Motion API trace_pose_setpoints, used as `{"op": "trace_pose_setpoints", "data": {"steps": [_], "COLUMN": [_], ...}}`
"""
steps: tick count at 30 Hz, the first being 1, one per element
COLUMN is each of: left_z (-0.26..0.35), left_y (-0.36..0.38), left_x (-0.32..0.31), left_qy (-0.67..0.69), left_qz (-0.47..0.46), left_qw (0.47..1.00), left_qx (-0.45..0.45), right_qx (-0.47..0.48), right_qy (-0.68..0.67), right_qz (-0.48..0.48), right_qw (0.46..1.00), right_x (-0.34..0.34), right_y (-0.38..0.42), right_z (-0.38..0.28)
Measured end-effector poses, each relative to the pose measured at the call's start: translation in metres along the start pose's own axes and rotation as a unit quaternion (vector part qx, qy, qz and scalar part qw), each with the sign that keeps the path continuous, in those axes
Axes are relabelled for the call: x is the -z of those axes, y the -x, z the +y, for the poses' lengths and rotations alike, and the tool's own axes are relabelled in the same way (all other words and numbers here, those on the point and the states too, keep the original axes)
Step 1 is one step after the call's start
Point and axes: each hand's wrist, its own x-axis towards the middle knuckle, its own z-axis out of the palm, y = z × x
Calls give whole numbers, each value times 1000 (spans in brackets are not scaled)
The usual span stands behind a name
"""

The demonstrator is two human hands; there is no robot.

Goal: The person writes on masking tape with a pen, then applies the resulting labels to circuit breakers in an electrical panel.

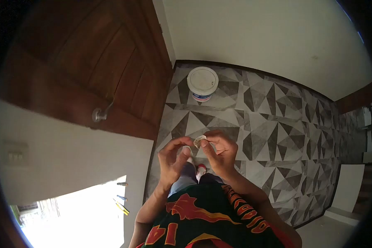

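In front of my torso, both hands are raised close together. My right hand (221,151) is closed, pinching a small pale, roundish flat piece (199,141) with dark specks between thumb and fingers. What kind of thing it is, I cannot make out. My left hand (173,159) is just to the left, its thumb and fingers bent toward each other in a pinch. A whitish spot shows at the thumb tip, too small to name. A narrow gap separates the left fingertips from the speckled piece.
A white lidded bucket (203,80) stands on the patterned tile floor (256,142) near the wall. At the left is a brown wooden door (124,74) with a metal handle (99,115). Tools with blue and yellow handles (122,206) lie on the ledge by the bright window.
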Motion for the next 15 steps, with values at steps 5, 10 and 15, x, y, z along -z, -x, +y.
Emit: {"op": "trace_pose_setpoints", "data": {"steps": [5,10,15], "left_z": [-28,-62,-47], "left_y": [-101,-218,-339], "left_x": [-37,-49,-62], "left_qy": [-34,-25,-161], "left_qz": [-24,-8,-64], "left_qw": [996,999,985], "left_qx": [-78,30,3], "right_qx": [148,112,78], "right_qy": [110,151,256], "right_qz": [28,65,80], "right_qw": [982,980,960], "right_x": [28,56,75], "right_y": [-89,-188,-286], "right_z": [35,75,85]}}
